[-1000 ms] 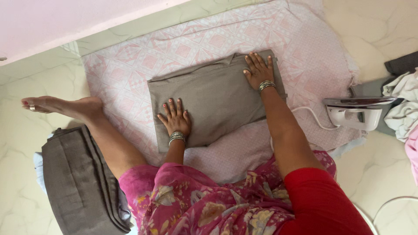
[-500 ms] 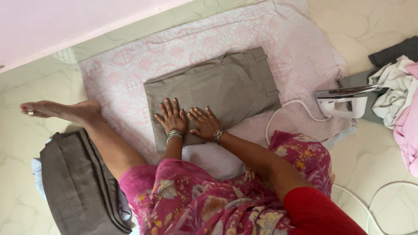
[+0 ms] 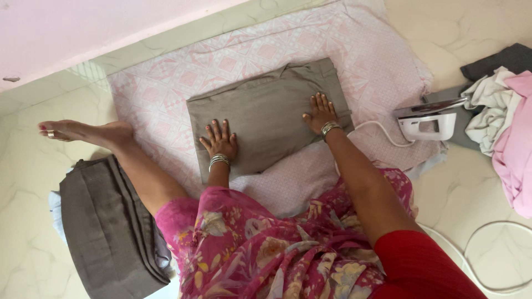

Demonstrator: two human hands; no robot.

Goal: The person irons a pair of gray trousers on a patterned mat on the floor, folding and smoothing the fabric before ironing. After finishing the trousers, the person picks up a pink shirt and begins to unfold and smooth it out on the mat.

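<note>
Left hand and right hand flat, fingers spread, gripping nothing, pressed on folded grey-brown trousers atop pink patterned sheet. White iron half hidden at sheet's right edge, cord cut off. Folded grey garments partly out of frame.

Pink garment cut off at right.
</note>
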